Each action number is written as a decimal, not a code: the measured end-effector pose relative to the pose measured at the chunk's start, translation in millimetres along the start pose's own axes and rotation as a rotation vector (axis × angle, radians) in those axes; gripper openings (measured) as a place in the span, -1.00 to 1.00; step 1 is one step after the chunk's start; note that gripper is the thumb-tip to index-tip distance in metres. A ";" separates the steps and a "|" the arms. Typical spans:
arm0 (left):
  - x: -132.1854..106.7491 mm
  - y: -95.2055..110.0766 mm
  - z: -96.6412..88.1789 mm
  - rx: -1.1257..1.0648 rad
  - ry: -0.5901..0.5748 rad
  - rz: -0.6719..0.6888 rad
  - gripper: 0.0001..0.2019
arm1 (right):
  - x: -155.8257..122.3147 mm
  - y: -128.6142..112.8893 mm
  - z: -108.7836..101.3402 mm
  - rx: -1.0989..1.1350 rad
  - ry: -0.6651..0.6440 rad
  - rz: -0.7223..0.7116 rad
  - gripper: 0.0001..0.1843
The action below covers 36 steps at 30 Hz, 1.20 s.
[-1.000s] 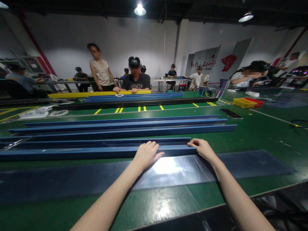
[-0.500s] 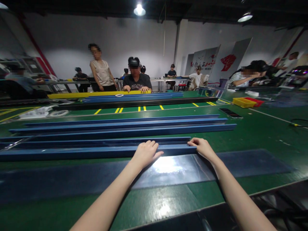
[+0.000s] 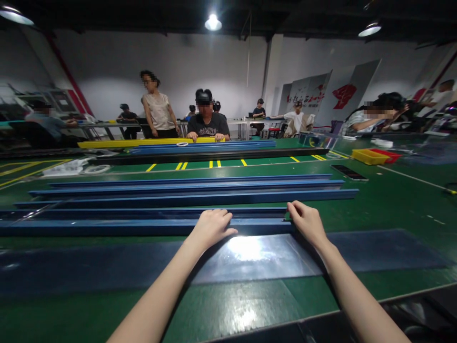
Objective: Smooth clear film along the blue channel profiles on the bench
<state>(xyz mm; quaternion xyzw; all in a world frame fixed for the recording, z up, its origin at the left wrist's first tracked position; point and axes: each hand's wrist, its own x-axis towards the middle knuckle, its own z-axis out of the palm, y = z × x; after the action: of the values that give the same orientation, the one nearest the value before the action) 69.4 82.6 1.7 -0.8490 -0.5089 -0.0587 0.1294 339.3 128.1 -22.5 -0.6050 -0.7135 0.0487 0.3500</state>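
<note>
A long blue channel strip with two raised walls lies crosswise on the green table. My left hand is closed over it, fingers across the top and thumb along the near wall. At the strip's right end, my right hand has thumb and index finger in a pinch beside the far wall's tip. Whatever sits between those fingertips is too small to make out. Nearer to me, a clear plastic sheet lies flat under my forearms, shining with reflected light.
Several more blue strips lie behind. Farther back are a black strip, a phone, a yellow bin and a red bin. Across the table a person holds a yellow strip.
The view has shifted slightly. My right fingertips have moved up and a little right, from inside the strip's end to beside its far wall. My left hand keeps its place on the strip.
</note>
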 end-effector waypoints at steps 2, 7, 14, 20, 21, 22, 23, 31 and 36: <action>-0.8 -2.3 -1.9 0.000 0.002 -0.009 -0.69 | -1.5 -14.6 0.4 -0.063 -0.062 -0.140 -0.58; -0.3 -2.8 -1.2 -0.006 -0.014 -0.022 -0.69 | -2.3 -49.3 6.2 -0.161 -0.314 -0.532 -0.61; 0.0 -2.5 5.5 -0.019 0.007 -0.042 -0.63 | -1.9 -58.5 27.8 -0.413 -0.246 -0.816 -0.58; -0.4 -1.1 8.3 -0.025 0.070 -0.055 -0.61 | 1.3 -49.1 36.2 -0.426 -0.119 -0.920 -0.55; -0.1 -0.5 8.9 -0.024 0.083 -0.058 -0.61 | 3.0 -48.0 37.0 -0.430 -0.109 -0.928 -0.54; 0.2 0.0 9.7 -0.022 0.093 -0.060 -0.61 | 4.8 -47.0 37.7 -0.434 -0.103 -0.936 -0.52; 0.5 0.5 10.4 -0.019 0.100 -0.062 -0.62 | 6.6 -46.1 38.5 -0.438 -0.098 -0.945 -0.51; 1.2 2.1 15.7 -0.029 0.140 -0.052 -0.65 | 11.7 -40.8 41.0 -0.376 -0.125 -0.903 -0.50; 1.9 3.9 18.2 -0.028 0.128 -0.012 -0.71 | 11.8 -34.4 35.5 -0.371 -0.120 -0.851 -0.48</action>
<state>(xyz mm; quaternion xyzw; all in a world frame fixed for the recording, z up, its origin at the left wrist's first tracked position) 73.1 87.6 -15.9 -0.8421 -0.5039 -0.1208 0.1497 290.8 142.3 -27.0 -0.3074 -0.9137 -0.1928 0.1829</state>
